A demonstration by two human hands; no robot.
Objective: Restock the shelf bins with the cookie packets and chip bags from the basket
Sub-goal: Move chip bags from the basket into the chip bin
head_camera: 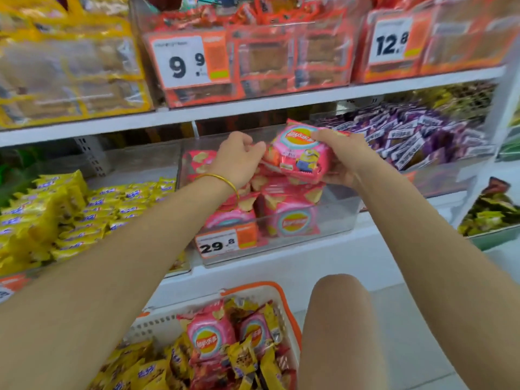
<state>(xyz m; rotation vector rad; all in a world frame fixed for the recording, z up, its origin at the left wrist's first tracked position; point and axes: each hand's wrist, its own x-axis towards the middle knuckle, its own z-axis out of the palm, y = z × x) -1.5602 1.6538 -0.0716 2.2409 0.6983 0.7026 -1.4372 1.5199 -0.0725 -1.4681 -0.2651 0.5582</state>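
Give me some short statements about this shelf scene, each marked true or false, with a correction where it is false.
1. The right hand holds a pink chip bag above the clear bin. True.
2. That bin's price label reads 9.9. False: it reads 29.8.
3. The basket is empty. False: it holds pink chip bags and yellow packets.
4. Purple packets fill the bin to the right. True.

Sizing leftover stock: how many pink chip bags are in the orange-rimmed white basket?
2. One pink foil chip bag lies in the middle of the orange-rimmed white plastic basket, logo up; the second pink bag sits just right of it, partly under yellow cookie packets. Others may be buried beneath.
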